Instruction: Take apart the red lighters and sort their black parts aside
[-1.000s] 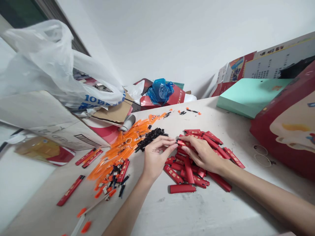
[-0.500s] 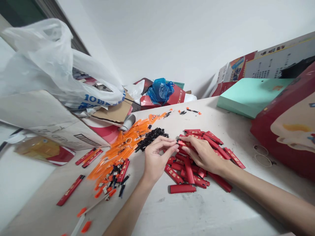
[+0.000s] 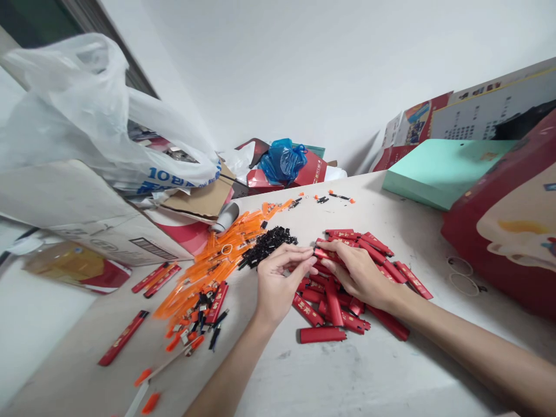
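My right hand [image 3: 357,273] pinches one red lighter case [image 3: 325,255] at its left end, just above a heap of red lighter cases [image 3: 373,272] on the table. My left hand [image 3: 278,281] has its fingertips pressed against the same end of that case, where a small black part shows between the fingers. A pile of small black parts [image 3: 268,243] lies just beyond my left hand. Left of it spreads a pile of orange translucent strips [image 3: 217,263].
Loose red cases [image 3: 124,337] and mixed orange and black bits [image 3: 195,324] lie at the left. A white plastic bag [image 3: 87,116] sits on cardboard boxes [image 3: 104,231] at far left. A mint green box [image 3: 438,171] and a red box [image 3: 508,226] stand at right. A blue bag [image 3: 282,159] is at the back.
Both hands have stayed together on the same red case and dropped very slightly; the view shifted a little. Nothing was let go.
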Tool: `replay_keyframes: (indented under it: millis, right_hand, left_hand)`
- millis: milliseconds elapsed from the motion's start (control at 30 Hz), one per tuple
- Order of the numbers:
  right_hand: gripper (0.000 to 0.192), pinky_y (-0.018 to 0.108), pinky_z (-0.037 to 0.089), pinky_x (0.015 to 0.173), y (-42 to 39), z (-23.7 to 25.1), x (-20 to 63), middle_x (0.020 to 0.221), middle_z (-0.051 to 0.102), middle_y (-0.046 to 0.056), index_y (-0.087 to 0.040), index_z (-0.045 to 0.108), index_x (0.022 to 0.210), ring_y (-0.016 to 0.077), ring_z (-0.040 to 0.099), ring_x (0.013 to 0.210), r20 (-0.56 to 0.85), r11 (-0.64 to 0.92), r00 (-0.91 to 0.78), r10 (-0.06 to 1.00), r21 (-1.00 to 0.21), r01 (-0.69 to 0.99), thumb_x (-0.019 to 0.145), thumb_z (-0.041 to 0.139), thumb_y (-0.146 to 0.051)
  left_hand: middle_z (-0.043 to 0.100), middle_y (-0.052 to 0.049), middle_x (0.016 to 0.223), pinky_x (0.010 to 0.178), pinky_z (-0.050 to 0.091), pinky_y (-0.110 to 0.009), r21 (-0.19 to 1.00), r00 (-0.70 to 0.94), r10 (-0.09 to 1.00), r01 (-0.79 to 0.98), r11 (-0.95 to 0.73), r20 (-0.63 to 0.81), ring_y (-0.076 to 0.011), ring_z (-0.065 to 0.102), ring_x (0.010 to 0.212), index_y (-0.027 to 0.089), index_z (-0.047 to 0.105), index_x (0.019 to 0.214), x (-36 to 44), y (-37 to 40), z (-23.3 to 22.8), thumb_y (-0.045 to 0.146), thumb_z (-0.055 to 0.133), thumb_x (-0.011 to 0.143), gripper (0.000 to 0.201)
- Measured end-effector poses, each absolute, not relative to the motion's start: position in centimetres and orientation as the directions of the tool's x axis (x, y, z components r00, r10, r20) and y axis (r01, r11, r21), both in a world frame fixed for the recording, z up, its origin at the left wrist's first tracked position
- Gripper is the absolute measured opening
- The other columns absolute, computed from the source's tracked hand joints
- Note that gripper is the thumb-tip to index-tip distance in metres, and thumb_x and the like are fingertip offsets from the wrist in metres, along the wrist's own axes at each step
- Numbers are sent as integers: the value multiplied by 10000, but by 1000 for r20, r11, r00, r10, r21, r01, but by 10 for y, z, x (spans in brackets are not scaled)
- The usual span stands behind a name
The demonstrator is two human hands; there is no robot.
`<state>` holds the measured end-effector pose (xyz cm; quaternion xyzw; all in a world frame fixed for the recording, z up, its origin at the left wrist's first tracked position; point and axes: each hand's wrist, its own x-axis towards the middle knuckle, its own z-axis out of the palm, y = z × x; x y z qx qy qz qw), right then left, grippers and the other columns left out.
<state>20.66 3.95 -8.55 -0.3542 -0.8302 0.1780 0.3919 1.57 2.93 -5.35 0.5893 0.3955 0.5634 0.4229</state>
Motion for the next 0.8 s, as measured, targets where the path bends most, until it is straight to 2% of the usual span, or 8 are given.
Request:
replay_keyframes:
  millis: [533,700,800]
  right_hand:
    - [260,373,580,791,38,-91,204,1217,714,155,-181,537,1276,250,728,1009,547,674,-398,737,-542,502,1064,447,-302]
    - [267,382,584,785,38,-88,205,1183,724,156,-176,531,1279,253,732,994,562,666,-364,743,-560,493,1060,461,-311]
    - [280,395,586,815,38,-88,206,1238,708,146,-199,534,1299,262,720,1054,550,668,-383,743,-573,474,1051,484,-318]
  left_hand:
    - [728,-46,915,652,655,-266,959,58,958,-47,-279,281,-141,733,640,145,786,835,16,28,-56,203,808,792,76]
    - [740,-61,1021,642,623,-243,980,85,976,-46,-195,198,-126,727,642,165,757,962,17,28,-56,235,799,805,177]
    - [758,-55,945,651,598,-238,986,102,981,-21,-163,164,-131,723,642,171,723,1044,18,29,-60,256,786,819,249]
